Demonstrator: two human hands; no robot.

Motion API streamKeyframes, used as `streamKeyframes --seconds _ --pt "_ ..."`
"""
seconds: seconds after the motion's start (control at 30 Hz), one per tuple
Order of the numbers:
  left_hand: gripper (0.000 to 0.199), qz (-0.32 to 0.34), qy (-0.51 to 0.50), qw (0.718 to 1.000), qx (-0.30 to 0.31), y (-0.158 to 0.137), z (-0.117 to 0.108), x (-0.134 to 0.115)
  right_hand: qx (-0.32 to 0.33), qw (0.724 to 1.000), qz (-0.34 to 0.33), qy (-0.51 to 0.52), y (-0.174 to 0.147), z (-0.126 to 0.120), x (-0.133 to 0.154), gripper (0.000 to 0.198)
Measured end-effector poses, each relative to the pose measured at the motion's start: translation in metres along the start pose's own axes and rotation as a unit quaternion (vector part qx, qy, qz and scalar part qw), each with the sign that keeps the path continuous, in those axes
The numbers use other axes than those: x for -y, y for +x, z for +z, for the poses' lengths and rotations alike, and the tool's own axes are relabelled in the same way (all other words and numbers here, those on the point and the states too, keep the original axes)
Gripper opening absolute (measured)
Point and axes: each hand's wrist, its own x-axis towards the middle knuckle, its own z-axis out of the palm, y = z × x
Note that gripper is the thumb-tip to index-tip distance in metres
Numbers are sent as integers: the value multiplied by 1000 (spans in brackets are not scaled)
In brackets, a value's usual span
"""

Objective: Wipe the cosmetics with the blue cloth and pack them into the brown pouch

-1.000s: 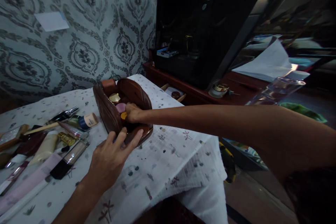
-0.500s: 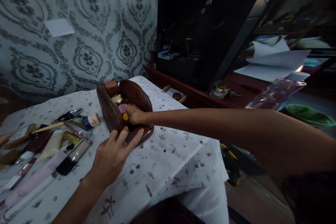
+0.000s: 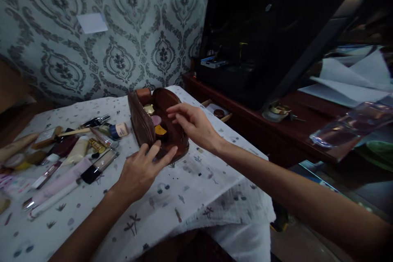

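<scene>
A brown makeup bag point(image 3: 143, 120) stands unzipped on the cloth-covered table. Inside it lie a gold round item point(image 3: 149, 109), a pink round item point(image 3: 156, 120) and a dark jar with a yellow-gold top point(image 3: 160, 131). My left hand point(image 3: 139, 172) rests its spread fingertips against the bag's near edge, without wrapping round it. Over the bag's right side hovers my right hand point(image 3: 196, 125), fingers loosely stretched and apart, with nothing seen in them.
Left of the bag lie several cosmetics: a foundation bottle point(image 3: 119, 130), a cream tube point(image 3: 76, 150), a pink tube point(image 3: 66, 180) and a black-capped bottle point(image 3: 100, 166). A television point(image 3: 245, 28) stands on the dark red cabinet behind, with an open drawer point(image 3: 225, 116).
My right hand has come up out of the bag, to its right side, and its fingers have opened. My left hand stays at the near edge. The view has shifted left.
</scene>
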Motion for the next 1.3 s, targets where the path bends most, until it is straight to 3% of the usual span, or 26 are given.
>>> streamKeyframes --seconds 0.1,0.23,0.4,0.67,0.73,0.83,0.93,1.0,1.13,1.3 --pt "63 0 2 1000 -4 1 0 0 14 1000 7 -20 -18 -3 0 24" --pt "56 3 -10 1000 -24 2 2 2 30 993 -59 -94 -36 4 4 20" --pt "43 10 -30 997 -65 -4 4 5 80 986 -99 -104 -46 14 5 18" --pt "35 -3 -75 985 -153 -35 21 22 -35 965 -186 -181 -60 33 5 21" --pt "36 -35 -82 989 -119 -42 27 30 -61 952 -232 -192 -65 41 7 26" --pt "36 -123 -81 989 27 -50 35 47 -47 939 -297 -167 -71 57 11 34" --pt "27 -195 -79 959 188 -53 39 64 10 938 -326 -120 -73 80 10 35" --pt "22 -209 -82 940 257 -52 38 72 47 941 -324 -89 -73 97 6 34" --pt "23 -243 -68 922 293 -46 32 75 88 956 -276 -36 -67 132 -10 31" --pt "25 -313 -33 904 291 -43 29 80 142 980 -135 21 -49 165 -23 28"
